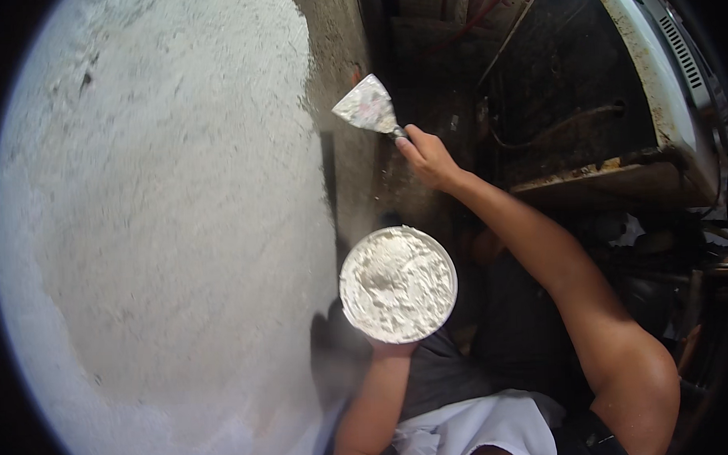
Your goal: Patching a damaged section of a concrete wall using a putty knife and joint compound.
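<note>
My right hand grips the handle of a putty knife. Its wide blade is smeared with white paste and points up and left, close to the bare strip at the wall's edge. Below it, my left hand supports a round white tub from beneath, with the fingers hidden under it. White filler paste fills the tub nearly to the rim, its surface rough and scooped near the middle.
A wall coated in whitish plaster takes up the left side, ending in a bare grey-brown strip. On the right stands a rusty, white-edged appliance with a dark panel. Dark clutter lies below it.
</note>
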`<state>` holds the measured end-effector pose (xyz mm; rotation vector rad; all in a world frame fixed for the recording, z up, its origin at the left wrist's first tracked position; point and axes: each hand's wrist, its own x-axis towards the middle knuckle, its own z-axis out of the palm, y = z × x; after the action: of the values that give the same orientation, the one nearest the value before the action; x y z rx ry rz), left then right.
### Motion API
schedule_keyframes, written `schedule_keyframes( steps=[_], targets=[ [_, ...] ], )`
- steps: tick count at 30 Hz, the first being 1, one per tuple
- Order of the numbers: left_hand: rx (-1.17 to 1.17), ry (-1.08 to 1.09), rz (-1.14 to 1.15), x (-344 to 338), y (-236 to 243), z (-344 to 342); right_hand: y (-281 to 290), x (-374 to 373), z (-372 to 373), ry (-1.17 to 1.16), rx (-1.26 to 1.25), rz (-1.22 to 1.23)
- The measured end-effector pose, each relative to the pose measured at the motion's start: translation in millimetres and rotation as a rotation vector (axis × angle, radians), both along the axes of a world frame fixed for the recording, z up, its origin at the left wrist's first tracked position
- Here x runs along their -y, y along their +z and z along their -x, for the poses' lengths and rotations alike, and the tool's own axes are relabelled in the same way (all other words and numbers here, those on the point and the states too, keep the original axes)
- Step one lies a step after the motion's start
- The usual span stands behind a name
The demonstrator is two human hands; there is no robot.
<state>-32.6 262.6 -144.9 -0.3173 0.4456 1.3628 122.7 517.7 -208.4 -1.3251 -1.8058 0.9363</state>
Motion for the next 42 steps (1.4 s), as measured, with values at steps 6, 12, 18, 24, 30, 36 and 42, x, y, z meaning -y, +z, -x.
schedule_keyframes(
  steps=[6,12,18,24,30,36,42],
  targets=[
    [-0.052,0.003,-0.164,78.2,4.7,6.6,117.7,180.7,-88.6,-0.030,-0.223,0.203],
    [0.276,-0.017,-0.343,157.8,30.6,7.8,174.7,357.7,-130.3,-0.109,-0.224,0.219],
    [0.086,-0.087,-0.363,194.1,50.5,-17.1,220.4,465.2,-114.5,-0.006,-0.030,0.086],
    [0.035,-0.110,-0.362,246.2,81.1,-13.0,247.3,530.6,-107.2,0.068,0.117,-0.053],
    [-0.035,-0.154,-0.379,282.6,77.8,1.1,243.9,567.5,-94.2,0.070,0.191,-0.296],
    [0.123,-0.144,-0.317,291.7,73.9,10.5,235.0,583.8,-88.7,0.042,0.402,-0.287],
    [0.201,-0.138,-0.412,282.8,62.4,14.4,230.8,577.8,-92.6,0.034,0.455,-0.229]
  ],
)
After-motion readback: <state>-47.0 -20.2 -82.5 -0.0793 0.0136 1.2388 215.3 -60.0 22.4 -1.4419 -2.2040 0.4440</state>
